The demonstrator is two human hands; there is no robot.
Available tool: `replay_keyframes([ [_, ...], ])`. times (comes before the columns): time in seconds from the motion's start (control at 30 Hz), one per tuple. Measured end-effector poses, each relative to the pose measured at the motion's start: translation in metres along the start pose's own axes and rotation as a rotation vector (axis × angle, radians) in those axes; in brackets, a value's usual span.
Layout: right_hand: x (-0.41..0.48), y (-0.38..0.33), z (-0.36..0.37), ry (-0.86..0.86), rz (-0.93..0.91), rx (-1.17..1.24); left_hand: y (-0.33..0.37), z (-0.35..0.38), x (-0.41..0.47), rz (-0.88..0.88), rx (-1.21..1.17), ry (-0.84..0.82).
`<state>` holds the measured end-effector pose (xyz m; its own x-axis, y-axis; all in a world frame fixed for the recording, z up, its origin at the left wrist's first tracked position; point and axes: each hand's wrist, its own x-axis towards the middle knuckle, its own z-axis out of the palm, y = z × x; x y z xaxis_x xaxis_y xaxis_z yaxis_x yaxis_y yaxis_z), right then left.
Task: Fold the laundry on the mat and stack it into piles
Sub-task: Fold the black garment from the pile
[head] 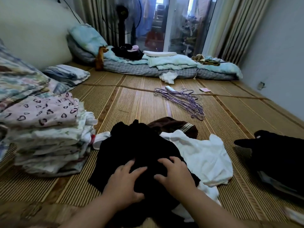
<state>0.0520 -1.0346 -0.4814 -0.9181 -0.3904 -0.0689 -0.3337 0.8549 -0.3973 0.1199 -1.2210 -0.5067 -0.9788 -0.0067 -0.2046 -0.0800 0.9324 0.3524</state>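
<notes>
black garment (136, 145): on the woven mat (148, 104), atop the white garment (205, 155); your left hand (125, 181) and right hand (176, 176) rest spread on it, gripping nothing, likely smoothing it for folding. folded pile (49, 139): at left, near, for easy stacking.

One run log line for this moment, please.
left hand, right hand: on black garment | white garment: crumpled, right | folded pile: left
</notes>
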Motion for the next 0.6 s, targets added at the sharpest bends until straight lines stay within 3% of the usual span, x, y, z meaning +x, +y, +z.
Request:
replay_keyframes([
  [0.2, 0.019, -0.007, -0.014, 0.145, 0.059, 0.063, -0.014, -0.019, 0.017, 0.040, -0.020, -0.112],
  [0.3, 0.027, -0.012, -0.016, 0.115, 0.093, 0.168, -0.009, -0.034, 0.023, 0.060, -0.009, -0.145],
  [0.43, 0.036, -0.021, -0.027, 0.135, 0.007, 0.181, -0.018, -0.039, 0.026, 0.064, -0.262, -0.041],
  [0.5, 0.037, -0.027, -0.042, 0.210, 0.009, 0.365, -0.017, -0.042, 0.026, 0.040, -0.354, 0.060],
  [0.6, 0.038, -0.039, -0.070, 0.231, 0.052, 0.829, -0.010, -0.053, 0.026, 0.020, -0.483, 0.243],
])
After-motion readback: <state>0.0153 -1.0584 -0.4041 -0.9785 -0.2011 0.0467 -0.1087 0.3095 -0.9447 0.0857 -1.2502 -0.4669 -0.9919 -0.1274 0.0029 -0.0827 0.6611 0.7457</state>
